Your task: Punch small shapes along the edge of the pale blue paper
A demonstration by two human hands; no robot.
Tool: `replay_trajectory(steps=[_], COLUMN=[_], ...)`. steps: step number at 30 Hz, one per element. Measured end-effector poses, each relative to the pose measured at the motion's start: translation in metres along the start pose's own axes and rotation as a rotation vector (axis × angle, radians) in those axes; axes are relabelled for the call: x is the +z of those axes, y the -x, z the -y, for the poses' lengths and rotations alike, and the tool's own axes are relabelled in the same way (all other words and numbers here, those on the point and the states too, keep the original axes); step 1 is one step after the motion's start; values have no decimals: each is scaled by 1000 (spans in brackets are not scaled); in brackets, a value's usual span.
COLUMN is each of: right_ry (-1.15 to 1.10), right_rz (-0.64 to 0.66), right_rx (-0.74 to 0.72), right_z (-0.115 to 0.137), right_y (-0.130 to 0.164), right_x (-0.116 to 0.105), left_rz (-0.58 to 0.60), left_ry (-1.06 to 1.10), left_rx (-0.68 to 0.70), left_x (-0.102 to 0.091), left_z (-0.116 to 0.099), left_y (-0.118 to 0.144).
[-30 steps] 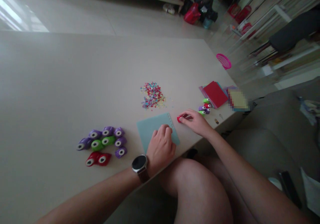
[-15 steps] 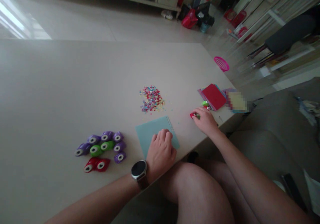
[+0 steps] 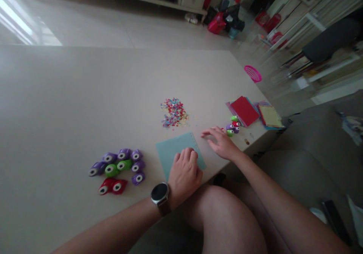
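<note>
L hand point(image 3: 185, 172) is resting knuckles-down on the near part of the blue sheet point(image 3: 177, 150), fingers curled under, pinning it to the table point(image 3: 70, 106) w/o gripping anything; that's likely why the sheet is sitting flat and square to the near edge. A watch point(image 3: 159, 193) is showing on that wrist.

R hand point(image 3: 219, 142) is hovering just beside the sheet's right edge, fingers spread and flat, holding nothing. It's sitting between the sheet and a small cluster of punches point(image 3: 233, 125), prob. four or five, though they're too small to count for sure.

The sheet is lying near the table's front edge, directly below the confetti pile point(image 3: 174, 113). Its long axis is running roughly away from the person, tilted a bit to the right; a row of tiny punched holes is lining the far-right side, pointing toward the R hand.

A bigger group of punches point(image 3: 119, 167) (purple, green, red) is lying well apart on the left. A red paper stack point(image 3: 244, 110) and a notepad point(image 3: 270, 116) are sitting by the right corner, within reach. A pink basket point(image 3: 252, 73) is lying on the floor beyond.
</note>
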State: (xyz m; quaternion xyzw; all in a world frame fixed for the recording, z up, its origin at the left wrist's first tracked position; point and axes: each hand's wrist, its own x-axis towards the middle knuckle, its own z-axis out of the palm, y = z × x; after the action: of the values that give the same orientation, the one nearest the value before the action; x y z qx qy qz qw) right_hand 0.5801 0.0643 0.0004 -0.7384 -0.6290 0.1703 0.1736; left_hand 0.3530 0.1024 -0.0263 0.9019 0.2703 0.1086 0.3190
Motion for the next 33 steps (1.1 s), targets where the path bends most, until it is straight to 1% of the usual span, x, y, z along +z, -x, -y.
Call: replay_trajectory(steps=[2,4,7,10,13,16,19,22,25,27,29,30,31,32,33], right_ry=[-68,-114,-97,-32,22,72,109,109,96,83,64,54,44,36,30], right_rz=[-30,-97,-171,-203,-251,-303,-311,-284,-247,-223,-205,-201,-205,-207,-201], right_rx=[-54,-91,-122,-147,-160,-205,-235,-225,-179,-151,-134,-128,-125,-124,-121], right_z=[-2,-3,-6,-10,-16,-21,-21,-20,-19,-20,-20,-21,-22,-22,-23], right_y=[-1,-3,-4,0,10,20,25,24,21,20,20,21,22,22,23], right_x=[-2,-4,1,16,34,46,52,53,53,55,56,57,58,59,60], left_rz=[0,-1,4,18,35,45,70,91,105,121,137,144,151,162,153], left_ry=[5,11,3,-41,-89,-131,-194,-279,-338,-318,-202,-109,3,121,219], left_rx=[-4,-2,8,34,105,162,192,200,163,123,77,61,52,65,99], left_x=[0,-1,-2,-2,-2,-1,-2,-2,-1,-4,-17,-31,-49,-72,-101], left_z=[0,0,-1,-1,0,2,3,0,-8,-17,-28,-35,-44,-54,-66], left_y=[0,-1,-2,-2,-1,0,2,0,-6,-12,-21,-26,-32,-39,-45])
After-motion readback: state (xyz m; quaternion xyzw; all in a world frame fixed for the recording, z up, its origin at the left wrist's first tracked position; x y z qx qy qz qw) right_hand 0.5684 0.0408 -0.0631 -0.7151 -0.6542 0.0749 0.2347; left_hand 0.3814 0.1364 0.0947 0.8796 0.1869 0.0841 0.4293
